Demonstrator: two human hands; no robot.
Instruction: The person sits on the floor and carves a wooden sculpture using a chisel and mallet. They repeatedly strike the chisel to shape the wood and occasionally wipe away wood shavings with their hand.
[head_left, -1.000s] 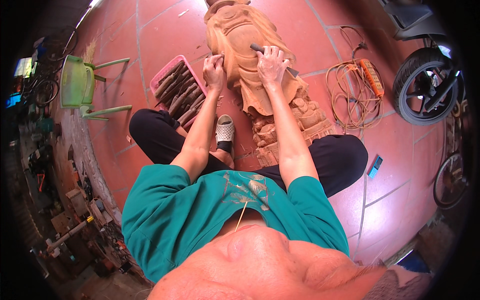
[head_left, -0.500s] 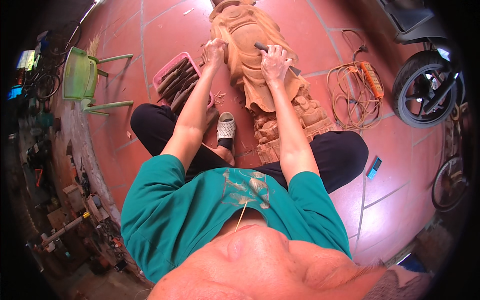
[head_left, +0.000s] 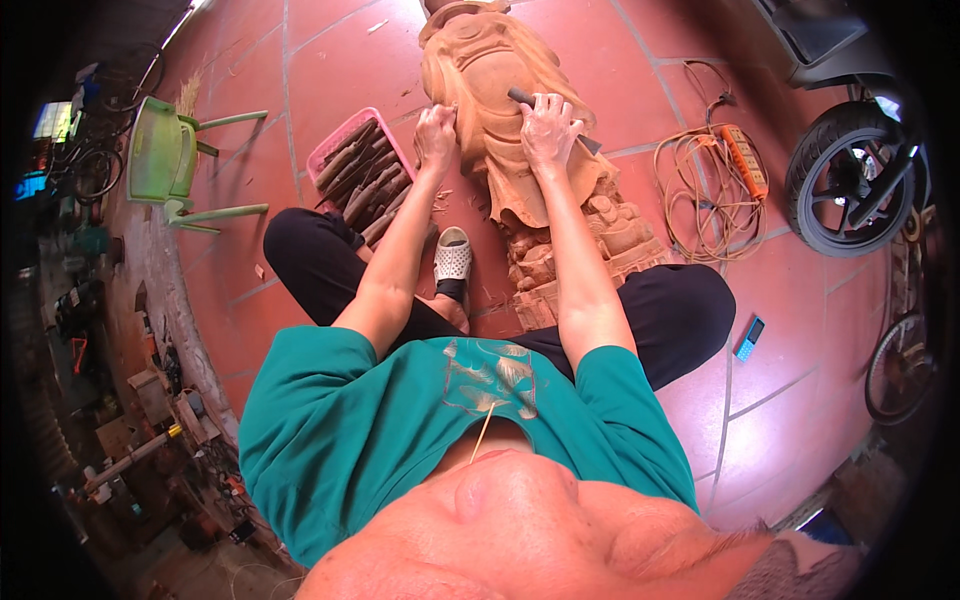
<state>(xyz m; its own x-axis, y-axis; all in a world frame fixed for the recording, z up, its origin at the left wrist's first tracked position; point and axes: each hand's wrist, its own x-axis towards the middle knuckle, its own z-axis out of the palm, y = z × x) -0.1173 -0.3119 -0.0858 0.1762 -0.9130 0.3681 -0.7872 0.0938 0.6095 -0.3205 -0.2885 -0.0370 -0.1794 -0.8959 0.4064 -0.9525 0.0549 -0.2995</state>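
A carved wooden statue (head_left: pixel 497 85) of a robed figure lies on its back in front of me, its carved base toward my legs. My right hand (head_left: pixel 549 132) rests over its lower middle, fingers closed round a dark, rod-like tool (head_left: pixel 519 96). The tool slants across the robe, one end showing on each side of the hand. At the statue's left edge, my left hand (head_left: pixel 435 137) is closed, knuckles up. Whether it touches the wood or holds anything small is hidden.
A pink basket (head_left: pixel 318 158) of dark, long-handled tools stands left of the statue. A green chair (head_left: pixel 163 150) is farther left. On the right lie a coiled cable (head_left: pixel 690 200), an orange power strip (head_left: pixel 745 165) and a blue phone (head_left: pixel 749 337), near a motorbike wheel (head_left: pixel 850 178).
My left hand has come down along the statue's left edge toward me, uncovering more of the basket. My right hand and the dark tool have stayed almost in place.
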